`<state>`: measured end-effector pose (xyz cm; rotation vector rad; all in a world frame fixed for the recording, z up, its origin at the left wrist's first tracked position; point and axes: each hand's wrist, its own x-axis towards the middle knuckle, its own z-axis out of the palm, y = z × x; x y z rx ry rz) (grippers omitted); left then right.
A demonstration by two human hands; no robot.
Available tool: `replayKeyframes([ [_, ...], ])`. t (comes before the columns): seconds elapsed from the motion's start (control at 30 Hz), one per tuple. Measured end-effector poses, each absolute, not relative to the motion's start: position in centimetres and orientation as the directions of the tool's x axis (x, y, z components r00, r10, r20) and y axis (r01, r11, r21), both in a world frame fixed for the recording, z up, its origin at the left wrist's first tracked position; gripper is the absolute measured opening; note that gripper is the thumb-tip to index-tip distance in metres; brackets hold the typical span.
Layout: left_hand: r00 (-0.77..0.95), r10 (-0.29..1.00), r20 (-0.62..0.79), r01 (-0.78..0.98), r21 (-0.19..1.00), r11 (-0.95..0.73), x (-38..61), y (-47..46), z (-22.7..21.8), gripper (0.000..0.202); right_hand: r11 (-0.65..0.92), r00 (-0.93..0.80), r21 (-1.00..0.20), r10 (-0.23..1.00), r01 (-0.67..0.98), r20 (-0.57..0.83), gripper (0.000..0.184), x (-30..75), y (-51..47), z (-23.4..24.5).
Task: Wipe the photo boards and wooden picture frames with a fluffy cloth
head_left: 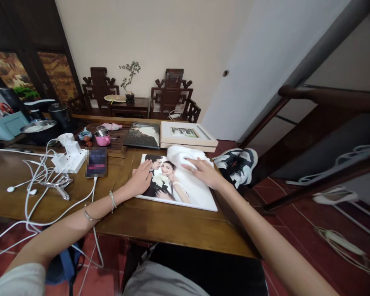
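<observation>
A large printed wedding photo (200, 193) lies flat on the wooden table in front of me, showing a couple with a bouquet. My left hand (142, 179) rests on its left side with the fingers stretched out, holding nothing. Over the photo's upper right part, my right hand (205, 172) grips a white cloth (180, 153) that is bunched up and touches the print. The fingers lie over the cloth, and part of it is hidden beneath them.
Behind the photo sit a dark photo panel (143, 135) and white picture frames (185, 144). To the left are a phone (97, 162), a power strip (75, 160) with tangled white cables, and a pink cup (102, 137). Sneakers (242, 164) stand past the table's right edge.
</observation>
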<state>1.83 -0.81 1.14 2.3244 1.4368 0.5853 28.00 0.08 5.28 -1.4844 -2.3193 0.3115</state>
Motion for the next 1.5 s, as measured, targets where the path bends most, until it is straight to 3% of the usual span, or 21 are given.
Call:
replayKeyframes([
  [0.1, 0.388, 0.909, 0.153, 0.769, 0.490, -0.411, 1.9, -0.9, 1.3, 0.051, 0.441, -0.408, -0.375, 0.897, 0.815, 0.169, 0.040, 28.4, -2.9, 5.0],
  [0.23, 0.405, 0.902, 0.148, 0.771, 0.475, -0.424, 1.8, -0.9, 1.3, 0.051, 0.635, -0.632, -0.370, 0.761, 0.678, 0.147, 0.035, 25.6, -10.4, 5.0],
  [0.33, 0.421, 0.897, 0.134, 0.771, 0.468, -0.431, 1.7, -0.9, 1.4, 0.052, 0.681, -0.694, -0.381, 0.709, 0.625, 0.128, 0.033, 24.3, -12.6, 5.2],
  [0.63, 0.436, 0.890, 0.129, 0.789, 0.422, -0.448, 1.8, -0.8, 1.6, 0.050, 0.523, -0.528, -0.297, 0.846, 0.799, 0.073, 0.047, 23.9, 1.8, 5.3],
  [0.83, 0.426, 0.894, 0.138, 0.798, 0.408, -0.443, 1.9, -0.7, 1.4, 0.049, 0.566, -0.552, -0.251, 0.824, 0.786, 0.129, 0.039, 23.3, -5.8, 5.0],
  [1.0, 0.436, 0.889, 0.144, 0.790, 0.413, -0.454, 1.9, -0.8, 1.6, 0.050, 0.655, -0.666, -0.305, 0.741, 0.691, 0.084, 0.033, 24.0, -13.4, 5.2],
  [1.1, 0.439, 0.887, 0.145, 0.786, 0.417, -0.457, 1.8, -0.7, 1.5, 0.049, 0.620, -0.631, -0.312, 0.772, 0.720, 0.080, 0.037, 25.1, -10.5, 5.4],
  [1.3, 0.419, 0.897, 0.138, 0.786, 0.440, -0.435, 1.6, -0.5, 0.9, 0.050, 0.417, -0.388, -0.268, 0.908, 0.868, 0.156, 0.041, 28.0, 0.3, 5.1],
  [1.5, 0.385, 0.908, 0.165, 0.778, 0.472, -0.416, 1.8, -0.3, 0.6, 0.050, 0.492, -0.480, -0.272, 0.870, 0.827, 0.115, 0.041, 28.0, -6.3, 4.8],
])
